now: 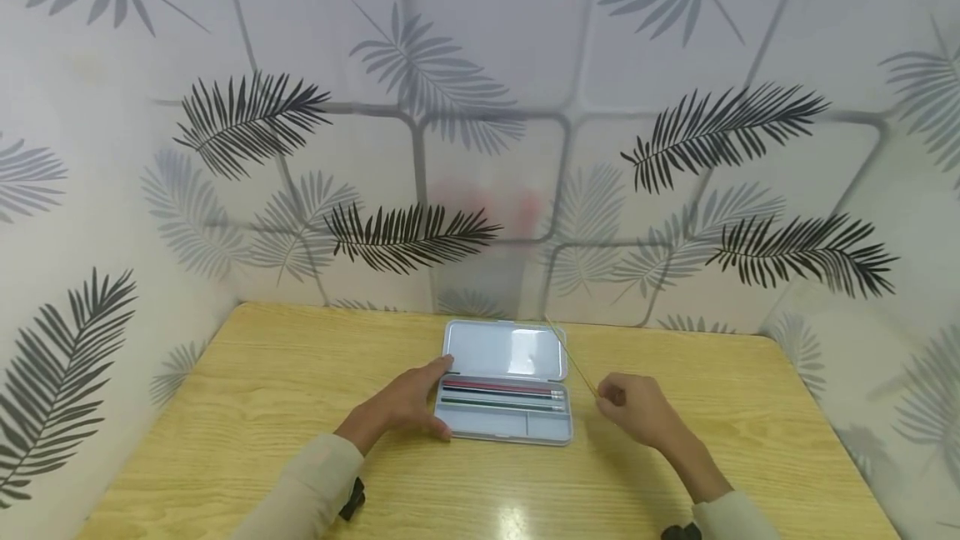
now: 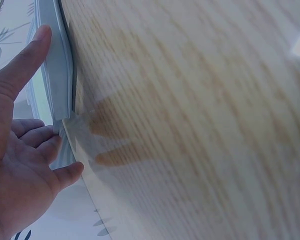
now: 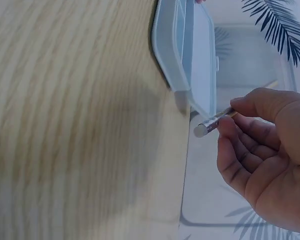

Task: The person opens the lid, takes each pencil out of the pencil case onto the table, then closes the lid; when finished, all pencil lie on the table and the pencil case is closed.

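Observation:
A light blue pencil case (image 1: pixel 487 423) lies on the table with its lid (image 1: pixel 480 348) folded back. Inside it are a red pencil (image 1: pixel 480 386), a dark pencil (image 1: pixel 487 394) and a green pencil (image 1: pixel 480 402), their eraser ends to the right. My left hand (image 1: pixel 408 398) rests at the case's left end, thumb along the front side and fingers by the lid's edge. Right of the case, my right hand (image 1: pixel 637 411) pinches a yellow pencil (image 1: pixel 573 359) near its eraser end, between thumb and index finger. The pencil slants up to the left, raised off the table.
The wood-grain table (image 1: pixel 300 357) ends at a leaf-patterned curtain (image 1: pixel 480 148) behind the case. A small divider (image 1: pixel 527 423) splits the front compartment of the case. Dark straps show at both wrists.

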`<state>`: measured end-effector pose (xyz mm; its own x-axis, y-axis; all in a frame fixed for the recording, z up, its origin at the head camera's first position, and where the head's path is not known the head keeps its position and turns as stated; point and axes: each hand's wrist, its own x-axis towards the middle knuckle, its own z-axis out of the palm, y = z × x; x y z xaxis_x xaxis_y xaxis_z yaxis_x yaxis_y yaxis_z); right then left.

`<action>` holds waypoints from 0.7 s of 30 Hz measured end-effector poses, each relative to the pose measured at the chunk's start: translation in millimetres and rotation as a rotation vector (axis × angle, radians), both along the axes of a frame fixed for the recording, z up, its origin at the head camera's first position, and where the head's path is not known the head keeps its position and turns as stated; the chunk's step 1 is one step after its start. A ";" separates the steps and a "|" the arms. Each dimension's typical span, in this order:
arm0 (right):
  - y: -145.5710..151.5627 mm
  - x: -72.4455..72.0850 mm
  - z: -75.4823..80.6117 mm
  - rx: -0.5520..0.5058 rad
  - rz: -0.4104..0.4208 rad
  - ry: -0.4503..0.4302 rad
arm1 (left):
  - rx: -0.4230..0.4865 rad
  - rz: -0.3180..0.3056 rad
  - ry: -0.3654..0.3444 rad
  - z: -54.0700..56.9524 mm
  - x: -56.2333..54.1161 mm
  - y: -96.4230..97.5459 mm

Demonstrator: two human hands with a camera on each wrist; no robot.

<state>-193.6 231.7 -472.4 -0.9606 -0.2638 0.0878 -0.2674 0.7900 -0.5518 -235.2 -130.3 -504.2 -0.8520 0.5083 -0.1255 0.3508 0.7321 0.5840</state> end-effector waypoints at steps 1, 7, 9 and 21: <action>3.0 1.6 -0.3 -0.010 -0.008 -0.004 | -0.002 -0.002 0.002 -0.3 -0.2 -0.1; 16.5 9.0 -2.8 -0.036 -0.101 -0.067 | -0.004 0.001 -0.005 0.8 -0.3 0.0; 20.0 11.4 -4.1 -0.022 -0.142 -0.103 | -0.002 -0.001 -0.003 0.9 -0.2 0.0; 31.6 22.8 -13.4 0.086 -0.263 -0.185 | -0.010 -0.004 0.000 -0.4 -1.4 -0.3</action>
